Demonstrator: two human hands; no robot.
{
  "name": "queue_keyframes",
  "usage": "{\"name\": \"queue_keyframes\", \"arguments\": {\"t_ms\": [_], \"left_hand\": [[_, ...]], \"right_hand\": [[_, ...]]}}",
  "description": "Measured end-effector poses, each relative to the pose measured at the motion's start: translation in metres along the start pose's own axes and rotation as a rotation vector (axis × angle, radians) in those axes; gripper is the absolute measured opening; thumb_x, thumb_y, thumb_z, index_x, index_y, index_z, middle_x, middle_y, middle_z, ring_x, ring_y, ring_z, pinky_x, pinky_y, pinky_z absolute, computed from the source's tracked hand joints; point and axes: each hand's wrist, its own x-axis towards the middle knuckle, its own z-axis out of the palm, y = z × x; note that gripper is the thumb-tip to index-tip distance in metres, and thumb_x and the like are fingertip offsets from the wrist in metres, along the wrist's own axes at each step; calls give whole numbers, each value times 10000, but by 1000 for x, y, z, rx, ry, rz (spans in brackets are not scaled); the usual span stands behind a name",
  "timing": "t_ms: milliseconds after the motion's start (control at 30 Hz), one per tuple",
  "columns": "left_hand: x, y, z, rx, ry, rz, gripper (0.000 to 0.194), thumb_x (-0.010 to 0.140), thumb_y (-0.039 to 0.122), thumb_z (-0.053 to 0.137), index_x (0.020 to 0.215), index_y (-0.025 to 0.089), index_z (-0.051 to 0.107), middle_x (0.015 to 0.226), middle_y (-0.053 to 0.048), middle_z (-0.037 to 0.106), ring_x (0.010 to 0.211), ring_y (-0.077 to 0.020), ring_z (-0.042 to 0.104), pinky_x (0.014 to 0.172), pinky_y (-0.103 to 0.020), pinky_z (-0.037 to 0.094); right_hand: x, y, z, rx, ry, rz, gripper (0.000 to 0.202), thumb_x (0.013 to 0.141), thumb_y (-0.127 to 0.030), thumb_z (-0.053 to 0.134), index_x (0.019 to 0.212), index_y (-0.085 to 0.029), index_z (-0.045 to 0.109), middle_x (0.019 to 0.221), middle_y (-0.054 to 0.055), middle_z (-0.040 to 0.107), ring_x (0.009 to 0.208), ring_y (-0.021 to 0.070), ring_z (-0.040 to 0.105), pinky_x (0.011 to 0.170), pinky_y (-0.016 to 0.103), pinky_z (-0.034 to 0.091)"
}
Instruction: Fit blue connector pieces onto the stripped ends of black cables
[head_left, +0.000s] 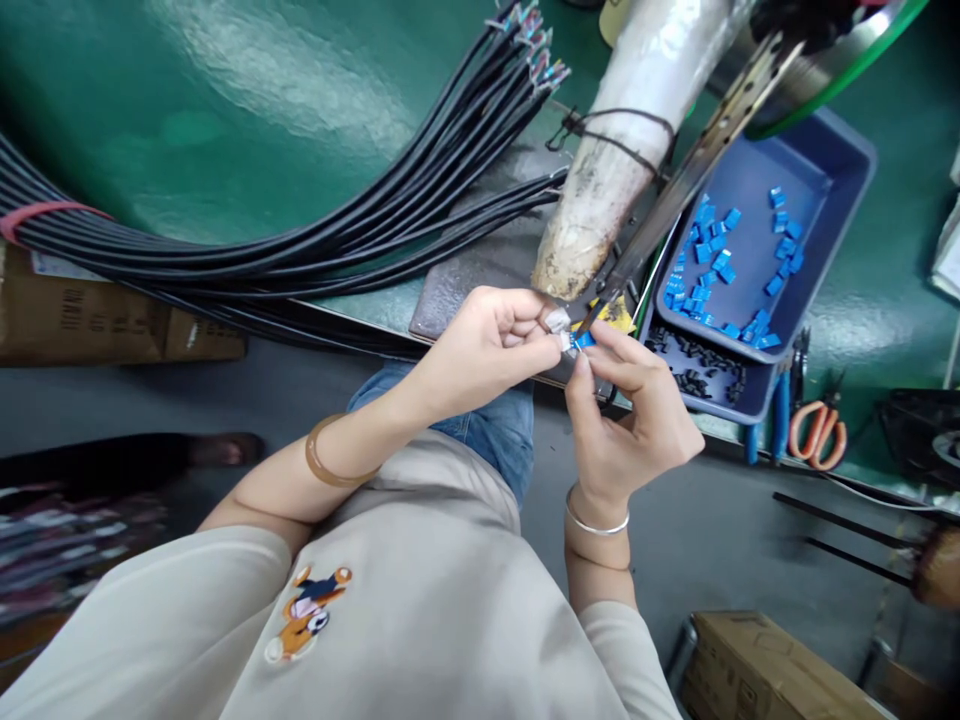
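Observation:
My left hand (510, 335) is closed, with white wrapping on its thumb and a fingertip. What it pinches is too small to make out. Against those fingertips sits a small blue connector (584, 341), pinched from the other side by my right hand (630, 400). A slim metal rod (667, 215), like a soldering iron, slants down from the upper right, its tip just above the connector. Behind the fingers lies a yellow pad (615, 315) with dark stains. A thick foil-wrapped tube (615, 170) ends just above my hands.
A bundle of black cables (360, 240) with stripped coloured ends spans the green bench (262, 110). On the right, a blue tray (840, 190) holds loose blue connectors, and a lower tray (739, 405) holds small black parts. Orange-handled pliers (817, 435) lie at the bench edge.

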Motion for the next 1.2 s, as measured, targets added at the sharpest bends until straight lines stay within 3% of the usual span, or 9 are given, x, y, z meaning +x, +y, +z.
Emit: {"name": "queue_keyframes", "arguments": {"t_ms": [633, 700, 767, 833, 900, 967, 1067, 1133, 1200], "left_hand": [[-2, 3, -4, 50, -113, -54, 140, 814, 191, 576, 691, 156, 519, 566, 58, 363, 508, -50, 299, 479, -206, 240], [-7, 1, -5, 152, -205, -19, 126, 829, 193, 562, 711, 155, 544, 563, 57, 378, 507, -56, 307, 484, -213, 250], [-15, -3, -9, 341, -420, 48, 126, 825, 162, 559, 702, 153, 586, 550, 53, 428, 502, -60, 338, 501, -218, 276], [-23, -6, -14, 581, -678, 123, 138, 818, 147, 580, 701, 158, 651, 587, 27, 559, 528, -70, 436, 547, -225, 328], [-31, -7, -20, 746, -773, 163, 115, 844, 211, 619, 802, 175, 720, 738, -15, 701, 634, -103, 577, 616, -230, 390], [-34, -5, -26, 762, -622, 224, 147, 872, 281, 635, 904, 177, 735, 843, -33, 748, 717, -122, 645, 665, -227, 437], [-23, -3, -38, 794, -52, 455, 141, 890, 260, 625, 885, 157, 722, 804, -26, 734, 647, -107, 612, 643, -237, 451], [-4, -5, -50, 981, 323, 598, 116, 878, 234, 624, 871, 162, 714, 845, -51, 720, 668, -139, 589, 649, -290, 434], [19, -12, -62, 1058, 463, 609, 87, 856, 264, 650, 824, 194, 691, 870, -61, 693, 758, -177, 587, 675, -320, 414]], "right_hand": [[-3, -5, -1, 25, 36, 64, 177, 796, -90, 690, 894, -215, 612, 956, 18, 769, 841, 161, 754, 711, 266, 619], [-4, -5, -4, 83, 66, 127, 183, 803, -88, 684, 916, -210, 610, 924, 24, 765, 833, 181, 756, 674, 283, 616], [-5, -3, -7, 154, 127, 187, 171, 818, -89, 668, 923, -206, 600, 907, 31, 762, 788, 194, 758, 636, 304, 614], [-5, -1, -9, 238, 207, 208, 156, 828, -85, 649, 916, -198, 589, 883, 33, 760, 736, 197, 754, 601, 316, 608], [-4, 2, -9, 295, 288, 180, 131, 836, -91, 635, 907, -189, 584, 833, 22, 752, 713, 196, 752, 589, 317, 601], [-2, 3, -7, 304, 350, 151, 97, 847, -112, 628, 893, -185, 583, 786, 6, 739, 705, 190, 749, 590, 313, 592], [-2, 1, -7, 302, 388, 172, 65, 863, -154, 626, 889, -193, 581, 765, -3, 731, 660, 176, 737, 548, 300, 577], [-6, -4, -17, 307, 387, 180, 47, 882, -209, 618, 892, -221, 574, 698, -35, 700, 554, 146, 693, 458, 269, 528], [-13, -11, -40, 260, 283, 186, 101, 904, -334, 597, 841, -264, 562, 558, -86, 593, 424, 110, 589, 397, 248, 454]]}}
